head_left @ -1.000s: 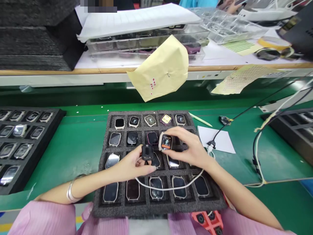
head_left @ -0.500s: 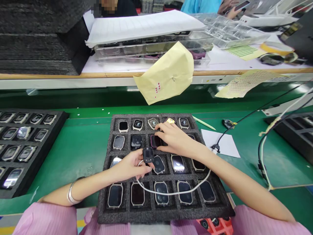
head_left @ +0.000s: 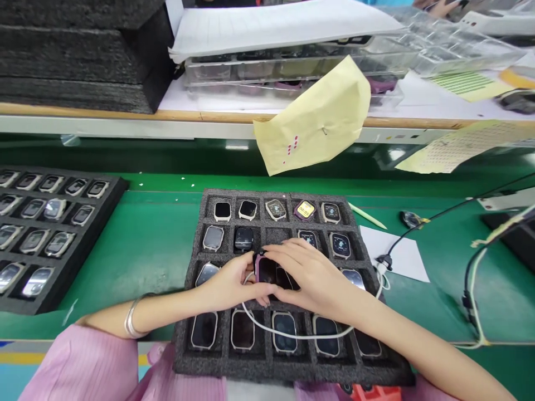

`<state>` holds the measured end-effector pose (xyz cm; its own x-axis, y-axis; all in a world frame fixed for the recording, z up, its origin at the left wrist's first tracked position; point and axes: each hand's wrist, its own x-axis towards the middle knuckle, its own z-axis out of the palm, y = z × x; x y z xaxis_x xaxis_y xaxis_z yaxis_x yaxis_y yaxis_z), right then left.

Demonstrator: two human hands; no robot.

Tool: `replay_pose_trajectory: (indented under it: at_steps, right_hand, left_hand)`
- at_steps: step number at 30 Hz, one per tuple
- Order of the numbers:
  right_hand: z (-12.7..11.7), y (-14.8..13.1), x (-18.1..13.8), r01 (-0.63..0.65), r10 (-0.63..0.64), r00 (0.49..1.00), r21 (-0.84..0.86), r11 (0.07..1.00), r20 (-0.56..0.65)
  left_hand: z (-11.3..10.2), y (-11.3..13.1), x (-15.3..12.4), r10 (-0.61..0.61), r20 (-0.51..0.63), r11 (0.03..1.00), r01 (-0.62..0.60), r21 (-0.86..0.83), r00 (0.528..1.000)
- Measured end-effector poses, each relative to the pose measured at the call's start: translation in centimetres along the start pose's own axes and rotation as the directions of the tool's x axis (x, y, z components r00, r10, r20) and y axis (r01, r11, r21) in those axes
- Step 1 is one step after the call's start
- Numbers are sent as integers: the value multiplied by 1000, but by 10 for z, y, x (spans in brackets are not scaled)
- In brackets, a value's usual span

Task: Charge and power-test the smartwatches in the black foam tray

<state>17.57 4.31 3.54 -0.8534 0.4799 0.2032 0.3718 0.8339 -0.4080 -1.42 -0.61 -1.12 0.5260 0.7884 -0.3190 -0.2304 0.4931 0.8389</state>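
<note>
A dark foam tray (head_left: 196,239) with several smartwatch bodies in its cells lies in front of me on the green mat. Over its middle row, my right hand (head_left: 309,275) is closed on a pink-edged watch body (head_left: 267,269). My left hand (head_left: 229,284) meets it from the left, fingers pinched on a small black charger puck, mostly hidden behind the watch. The puck's white cable (head_left: 292,334) loops across the lower row. One cell in the second row (head_left: 278,235) is bare.
A second foam tray (head_left: 45,223) of watches lies at left. A white paper (head_left: 401,256), black cables (head_left: 438,220) and a pale stick (head_left: 368,215) are at right. A yellow envelope (head_left: 317,120) hangs off the shelf behind, under stacked clear trays (head_left: 292,67).
My right hand put a beige watch into the tray, reached to the second row, took out the pink-edged watch and brought it down to the puck in my left hand.
</note>
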Motion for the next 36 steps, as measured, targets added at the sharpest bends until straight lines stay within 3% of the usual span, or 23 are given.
replay_pose_trajectory:
  at_steps: [6, 15, 23, 36]
  right_hand:
    - [-5, 0, -3, 13, -17, 997, -48, 999, -81]
    - [9, 8, 1, -20, 23, 998, 56, 998, -55]
    - [24, 9, -5, 65, -31, 973, 146, 987, -227]
    - [29, 11, -7, 63, -11, 968, 199, 978, -250]
  left_hand:
    - [4, -2, -2, 32, -29, 997, -30, 65, 999]
    - [2, 0, 0, 13, -75, 997, -7, 82, 997]
    - [0, 4, -6, -40, -6, 997, 40, 59, 999]
    - [-2, 4, -6, -45, 8, 998, 45, 53, 999]
